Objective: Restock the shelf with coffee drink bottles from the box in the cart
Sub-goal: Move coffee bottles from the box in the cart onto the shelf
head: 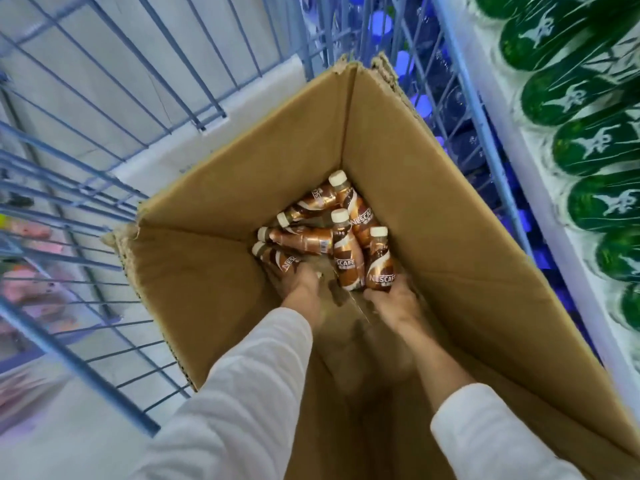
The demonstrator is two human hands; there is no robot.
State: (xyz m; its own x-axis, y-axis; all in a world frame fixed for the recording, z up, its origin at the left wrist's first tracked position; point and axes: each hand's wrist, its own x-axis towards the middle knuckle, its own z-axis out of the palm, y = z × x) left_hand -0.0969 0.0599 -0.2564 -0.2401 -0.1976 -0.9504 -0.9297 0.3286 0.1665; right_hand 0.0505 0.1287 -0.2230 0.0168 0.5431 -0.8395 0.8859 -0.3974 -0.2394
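A deep cardboard box (433, 209), standing in a blue wire cart (114, 109), is seen from above. A cluster of coffee drink bottles (322, 233) is piled at the box's far bottom corner. The left hand (299, 284) is closed around the base of the nearest-left bottle (278, 259); the right hand (394, 299) is wrapped around the base of an upright bottle (380, 261). Green bottles (588, 147) are ranged on a shelf (540, 188) right of the box.

Fingertips of both hands hidden behind bottles (346, 251); box (450, 220) near wall cut off.
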